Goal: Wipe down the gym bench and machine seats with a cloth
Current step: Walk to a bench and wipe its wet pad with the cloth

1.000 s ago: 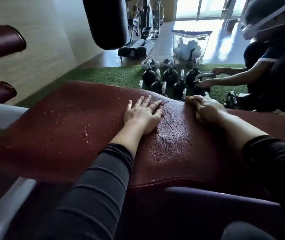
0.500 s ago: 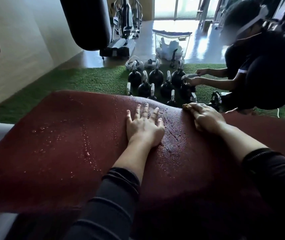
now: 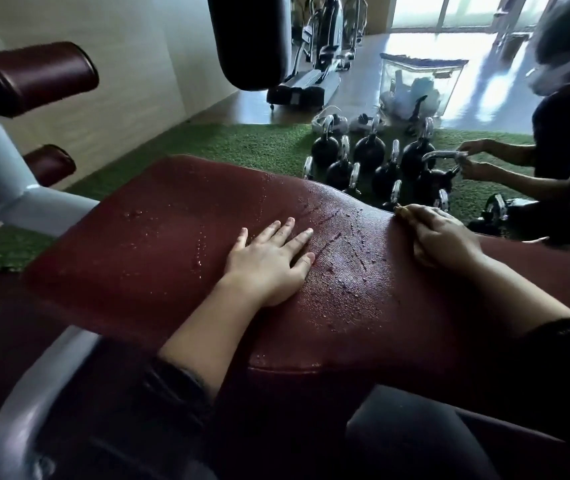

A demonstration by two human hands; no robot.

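A: What fills most of the frame?

B: A dark red padded bench (image 3: 159, 244), running from the lower left up to the right edge. Its surface is wet: water droplets (image 3: 342, 237) lie in beads and streaks across the centre, thickest between the two hands.

A: And around it?

B: A grey metal frame (image 3: 3, 188) rises at the left, carrying two maroon roller pads (image 3: 34, 76) in the upper left. A black punching bag (image 3: 250, 36) hangs at top centre. Green turf (image 3: 242, 143) spreads beyond the bench, and a second person (image 3: 567, 140) crouches at the right edge, both hands at the handle of a kettlebell. A cluster of black kettlebells (image 3: 370, 154) stands on the turf just past the bench's far edge, with a clear plastic bin (image 3: 415, 84) behind them on the shiny floor.

A: The hands?

B: The left hand (image 3: 269, 261) lies flat on the bench at the centre of the frame, palm down, fingers straight and slightly spread, grasping nothing. The right hand (image 3: 443, 237) sits at the far edge of the bench, centre right, its fingers curled over a cloth.

A: Where exactly is the cloth?

B: The cloth (image 3: 402, 210) is mostly hidden under that right hand; only a small tan corner shows past the fingertips, pressed to the bench's far rim.
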